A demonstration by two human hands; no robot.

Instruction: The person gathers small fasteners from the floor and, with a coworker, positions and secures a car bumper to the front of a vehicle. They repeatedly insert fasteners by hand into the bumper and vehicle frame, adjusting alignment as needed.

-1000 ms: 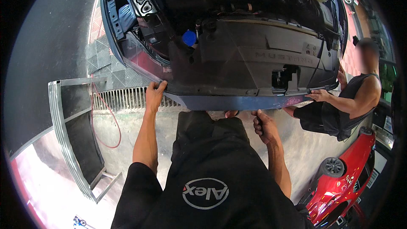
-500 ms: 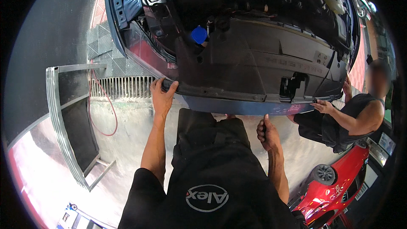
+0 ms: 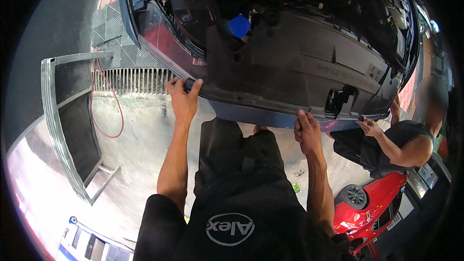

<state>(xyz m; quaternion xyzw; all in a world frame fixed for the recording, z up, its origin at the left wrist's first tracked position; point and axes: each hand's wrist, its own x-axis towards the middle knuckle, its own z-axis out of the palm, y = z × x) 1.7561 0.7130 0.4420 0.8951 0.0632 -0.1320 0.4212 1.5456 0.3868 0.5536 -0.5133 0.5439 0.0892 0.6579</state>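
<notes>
Blue bumper [image 3: 261, 116] spans the car's [image 3: 290, 53] front; I see the left hand [image 3: 183, 99] spread at its left end, the right hand [image 3: 309, 133] curled at its edge, whether pinching anything I cannot tell. At right is 1 co-worker [image 3: 406, 140], at left 1 metal frame [image 3: 58, 116]. Oval-ringed lettering [image 3: 231, 228] marks the black shirt [image 3: 275, 220] over pale floor [image 3: 140, 116].

My left hand [image 3: 182, 100] grips the left end of the blue bumper [image 3: 256, 115]; my right hand [image 3: 308, 133], fingers curled, is at its front edge (a co-worker's hand [image 3: 370, 126] sits farther right).
</notes>
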